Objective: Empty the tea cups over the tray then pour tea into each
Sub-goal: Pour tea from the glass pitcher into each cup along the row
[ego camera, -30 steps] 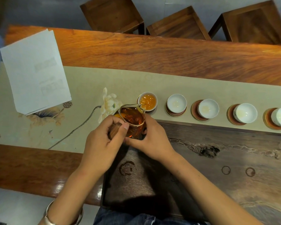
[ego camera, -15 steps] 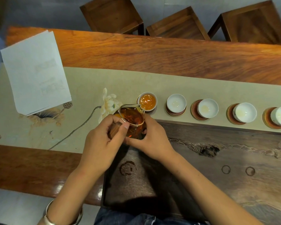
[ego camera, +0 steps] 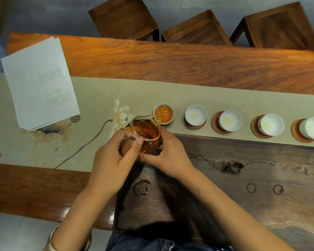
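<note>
A glass pitcher (ego camera: 147,132) of amber tea is tilted, its spout over the leftmost white cup (ego camera: 163,113), which holds orange tea. My left hand (ego camera: 114,160) grips the pitcher's wooden handle (ego camera: 127,145). My right hand (ego camera: 168,153) cradles the pitcher's base and side with curled fingers. Several more white cups stand in a row to the right on round brown coasters: one (ego camera: 195,115), another (ego camera: 230,120), a third (ego camera: 270,124) and one at the frame edge (ego camera: 313,128). They look empty but for pale traces. The dark wooden tea tray (ego camera: 243,178) lies in front of the cups.
A beige runner (ego camera: 98,98) with a painted lotus covers the wooden table (ego camera: 188,64). White paper sheets (ego camera: 38,82) lie at the far left. Three wooden stools (ego camera: 198,31) stand beyond the table. Wet ring marks (ego camera: 251,188) show on the tray.
The tea level in the leftmost cup has risen a little. Both hands and the pitcher stay almost in the same place.
</note>
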A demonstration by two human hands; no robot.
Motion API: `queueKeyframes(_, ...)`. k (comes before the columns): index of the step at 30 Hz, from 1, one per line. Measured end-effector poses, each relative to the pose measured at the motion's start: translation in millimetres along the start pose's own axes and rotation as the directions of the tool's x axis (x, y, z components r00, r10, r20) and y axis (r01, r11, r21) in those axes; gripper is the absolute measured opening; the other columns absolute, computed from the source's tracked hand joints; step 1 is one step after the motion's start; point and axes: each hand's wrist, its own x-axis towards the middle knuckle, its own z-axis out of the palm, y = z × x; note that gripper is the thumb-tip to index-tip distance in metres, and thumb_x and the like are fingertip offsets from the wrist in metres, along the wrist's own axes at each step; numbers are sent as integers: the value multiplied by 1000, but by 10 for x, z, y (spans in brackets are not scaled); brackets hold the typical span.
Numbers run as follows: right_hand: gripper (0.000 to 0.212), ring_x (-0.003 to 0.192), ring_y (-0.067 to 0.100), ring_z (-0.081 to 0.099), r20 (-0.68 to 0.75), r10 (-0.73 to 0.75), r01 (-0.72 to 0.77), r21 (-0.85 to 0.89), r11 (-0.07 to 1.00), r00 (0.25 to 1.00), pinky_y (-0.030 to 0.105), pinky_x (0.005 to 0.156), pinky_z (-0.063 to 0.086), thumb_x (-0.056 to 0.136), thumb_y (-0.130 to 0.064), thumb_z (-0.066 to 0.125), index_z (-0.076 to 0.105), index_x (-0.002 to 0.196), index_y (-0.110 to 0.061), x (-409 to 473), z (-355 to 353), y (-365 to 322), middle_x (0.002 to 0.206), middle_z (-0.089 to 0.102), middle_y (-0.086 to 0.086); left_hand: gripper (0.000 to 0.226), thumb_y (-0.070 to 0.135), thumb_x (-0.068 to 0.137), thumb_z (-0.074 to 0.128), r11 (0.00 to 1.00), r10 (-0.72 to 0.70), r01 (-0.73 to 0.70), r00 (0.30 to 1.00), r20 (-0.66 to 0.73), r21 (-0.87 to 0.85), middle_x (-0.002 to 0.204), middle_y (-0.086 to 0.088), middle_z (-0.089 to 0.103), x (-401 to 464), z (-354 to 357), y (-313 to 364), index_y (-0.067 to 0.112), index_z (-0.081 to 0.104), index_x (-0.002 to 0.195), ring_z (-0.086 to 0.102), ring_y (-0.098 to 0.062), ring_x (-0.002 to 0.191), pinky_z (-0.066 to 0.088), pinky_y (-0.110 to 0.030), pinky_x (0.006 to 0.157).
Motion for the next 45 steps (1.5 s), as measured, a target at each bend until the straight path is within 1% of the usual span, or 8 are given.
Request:
queueKeyframes(3,71,102,-21,52,-21,-35,35,-7,999,999,1,82,41,66,-70,72,46,127,-45,4,-24,-21,105,53,-39,14,51,88,51,1000,10,-10,1000,19,13,81,14,64,-28,-13,9,40,60,86,61,-5,73,47,-21,60)
queueKeyframes(7,76,100,-18,51,-18,-83,82,-80,993,996,2,82,40,65,-72,73,44,129,-43,28,-80,-7,110,53,-36,13,47,86,49,1000,3,-4,999,51,23,75,13,61,-75,-23,18,38,59,85,58,-9,68,48,-31,59)
queueKeyframes(13,84,113,-2,53,14,-186,185,-177,967,983,14,92,45,67,-57,84,45,135,-28,52,-185,6,129,61,-6,16,45,85,49,1000,0,-1,997,75,16,71,-5,60,-153,-21,33,32,58,84,59,-23,65,50,-56,66)
queueKeyframes(19,97,124,14,53,35,-190,192,-258,947,981,36,101,49,67,-54,87,43,145,-15,13,-270,-4,136,57,0,21,47,85,48,1000,5,-7,996,85,24,70,-5,59,-209,9,77,28,58,87,59,-27,67,50,-58,67)
queueKeyframes(27,93,125,14,55,-30,-177,168,-193,967,984,40,100,50,67,-50,88,45,143,-16,-106,-426,58,135,58,-1,18,45,85,50,1000,24,-26,990,137,11,73,-6,61,-176,127,212,30,58,88,60,-31,67,50,-59,67)
queueKeyframes(33,74,112,1,57,-132,-183,171,-99,980,974,30,93,53,67,-48,86,47,129,-35,-247,-579,104,122,62,-13,20,50,84,48,998,38,-45,980,193,35,75,-2,61,-162,291,355,33,57,88,58,-24,64,49,-53,65)
queueKeyframes(40,83,112,0,55,-155,-73,70,-23,997,985,14,89,46,64,-62,74,49,136,-28,-377,-629,330,125,59,-15,22,56,87,44,992,71,-95,966,248,86,80,3,62,-130,473,453,37,55,92,59,-20,68,44,-34,59)
queueKeyframes(45,76,111,3,59,-151,-55,55,-7,998,987,19,90,49,65,-59,76,53,131,-29,-380,-659,426,123,64,-12,27,59,87,43,993,52,-77,965,258,87,77,6,61,-92,561,450,36,57,93,58,-17,68,45,-31,58)
